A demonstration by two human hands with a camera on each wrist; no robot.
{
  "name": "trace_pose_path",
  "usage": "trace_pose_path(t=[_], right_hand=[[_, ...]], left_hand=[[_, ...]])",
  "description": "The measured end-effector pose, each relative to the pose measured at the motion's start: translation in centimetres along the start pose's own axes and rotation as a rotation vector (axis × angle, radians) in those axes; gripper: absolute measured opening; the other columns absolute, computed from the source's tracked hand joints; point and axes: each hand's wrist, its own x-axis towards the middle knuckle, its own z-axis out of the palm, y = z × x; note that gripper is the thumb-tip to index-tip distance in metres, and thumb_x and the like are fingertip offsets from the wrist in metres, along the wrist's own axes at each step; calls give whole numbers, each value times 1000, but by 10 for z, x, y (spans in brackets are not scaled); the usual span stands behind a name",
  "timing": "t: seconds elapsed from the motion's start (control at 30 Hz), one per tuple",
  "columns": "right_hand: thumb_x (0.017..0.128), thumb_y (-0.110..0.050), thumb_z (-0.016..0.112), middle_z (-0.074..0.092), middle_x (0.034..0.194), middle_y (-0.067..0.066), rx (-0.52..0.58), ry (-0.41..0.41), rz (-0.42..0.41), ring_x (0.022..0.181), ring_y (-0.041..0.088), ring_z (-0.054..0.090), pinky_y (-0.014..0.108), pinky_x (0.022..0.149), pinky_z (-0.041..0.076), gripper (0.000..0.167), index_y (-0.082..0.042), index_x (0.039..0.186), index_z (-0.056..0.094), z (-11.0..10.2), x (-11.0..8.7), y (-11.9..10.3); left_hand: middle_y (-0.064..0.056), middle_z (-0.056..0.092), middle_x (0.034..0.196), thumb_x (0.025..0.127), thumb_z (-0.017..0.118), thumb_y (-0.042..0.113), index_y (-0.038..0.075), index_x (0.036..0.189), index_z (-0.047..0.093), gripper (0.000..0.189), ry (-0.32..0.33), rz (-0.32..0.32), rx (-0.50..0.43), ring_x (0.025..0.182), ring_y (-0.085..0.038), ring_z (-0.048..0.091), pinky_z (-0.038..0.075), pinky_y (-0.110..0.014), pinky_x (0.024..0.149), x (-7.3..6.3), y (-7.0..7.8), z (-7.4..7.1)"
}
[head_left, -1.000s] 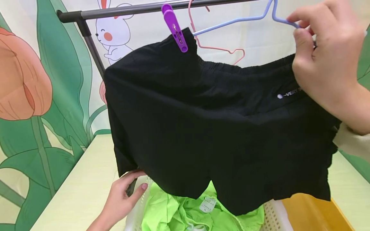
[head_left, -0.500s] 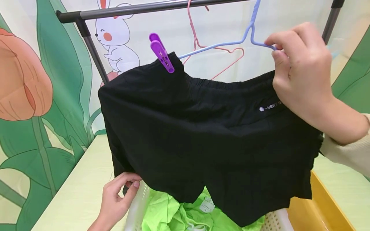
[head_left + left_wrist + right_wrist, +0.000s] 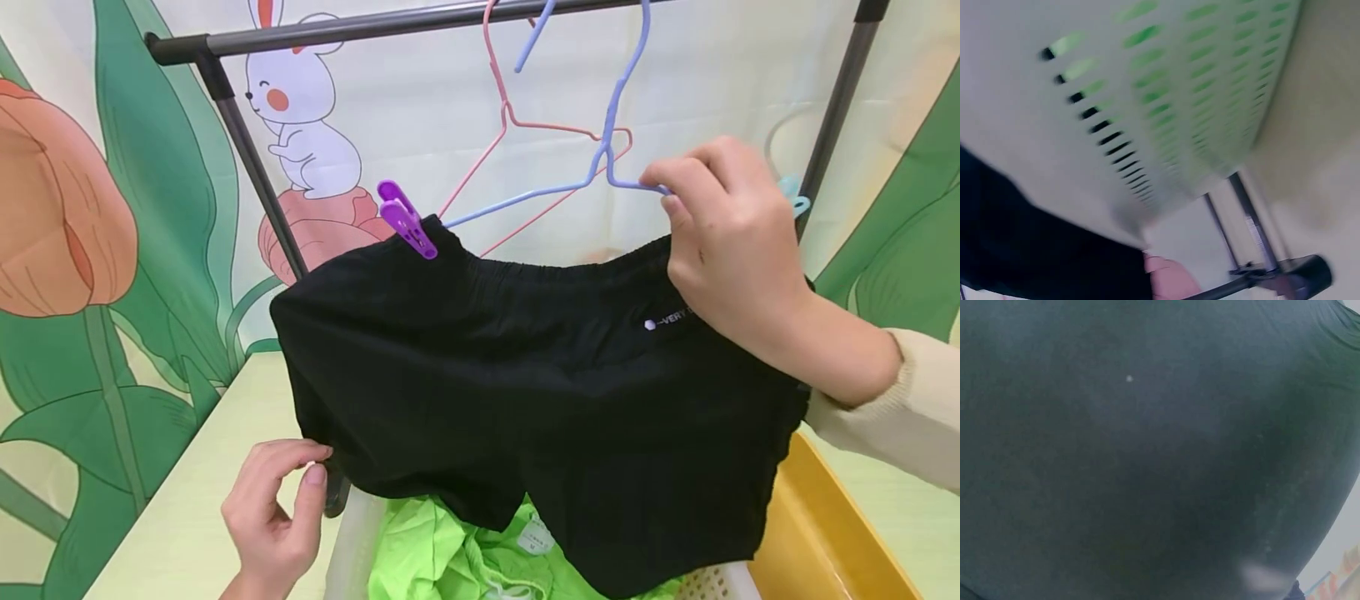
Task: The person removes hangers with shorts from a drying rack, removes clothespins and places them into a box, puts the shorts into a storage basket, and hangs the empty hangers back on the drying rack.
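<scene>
Black fabric shorts with a gathered waistband [image 3: 480,375] hang from a light-blue wire hanger [image 3: 534,192], in front of a dark metal rail [image 3: 375,30]. A purple plastic clothespin [image 3: 408,221] clips the waistband's left end. Right hand [image 3: 731,242]: thumb and forefinger pinch the hanger's right arm. Left hand [image 3: 270,512]: beside the lower left hem, fingers loosely bent, thumb and forefinger tips slightly apart; contact with fabric cannot be told. Hanger hook crosses in front of the rail; its top is out of view. A pink wire hanger [image 3: 505,104] is behind. Below: white perforated plastic basket [image 3: 352,542] containing a bright green garment [image 3: 420,542], yellow bin [image 3: 825,533] at its right.
</scene>
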Motion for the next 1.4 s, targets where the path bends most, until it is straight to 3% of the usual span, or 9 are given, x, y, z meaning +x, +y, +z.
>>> trace_pose_path(t=[0.17, 0.3, 0.5, 0.77, 1.1, 1.27, 1.4], right_hand=[[83, 9, 42, 49, 76, 19, 20, -34, 0, 72, 32, 45, 35, 60, 34, 18, 2, 88, 58, 4, -7, -4], [82, 10, 42, 49, 74, 18, 31, -58, -9, 71, 31, 45, 35, 60, 34, 18, 2, 88, 57, 7, -11, -6], [83, 9, 46, 50, 74, 17, 20, -99, -18, 71, 30, 46, 35, 61, 39, 13, 3, 88, 57, 11, -19, -9], [82, 9, 46, 49, 72, 15, 9, -117, -54, 69, 28, 45, 34, 59, 40, 14, 2, 87, 56, 17, -29, -12], [80, 13, 40, 47, 70, 12, 8, -165, -90, 63, 25, 42, 30, 54, 36, 25, -2, 88, 58, 26, -44, -14], [75, 15, 35, 49, 73, 10, -3, -210, -95, 66, 24, 45, 29, 55, 38, 33, -4, 88, 59, 30, -53, -15], [70, 17, 34, 48, 72, 11, 2, -212, -90, 65, 25, 45, 29, 54, 37, 36, -3, 86, 58, 36, -61, -13]], left_hand=[[-14, 59, 73, 83, 57, 16, -12, 70, 55, 31, 167, 72, 50, 77, -15, 52, 35, -19, 74, 19, 10, 12], [-14, 59, 83, 84, 56, 20, -12, 75, 52, 33, 175, 66, 107, 86, -16, 52, 32, -21, 80, 29, 12, 14], [-19, 57, 94, 86, 53, 27, -14, 84, 51, 41, 108, 14, 184, 97, -17, 50, 31, -24, 85, 41, 11, 13], [-24, 54, 104, 87, 52, 29, -15, 95, 49, 45, 19, -26, 189, 106, -23, 46, 32, -27, 90, 47, 8, 16], [-22, 53, 114, 89, 45, 31, -8, 108, 53, 44, -233, -76, 282, 107, -34, 45, 28, -38, 95, 43, -1, 18], [-18, 54, 115, 84, 49, 15, -3, 114, 52, 35, -372, -132, 326, 105, -33, 46, 29, -46, 90, 36, -6, 18], [-17, 57, 108, 77, 54, 3, -1, 114, 53, 38, -436, -156, 363, 100, -33, 48, 32, -47, 88, 33, -9, 18]])
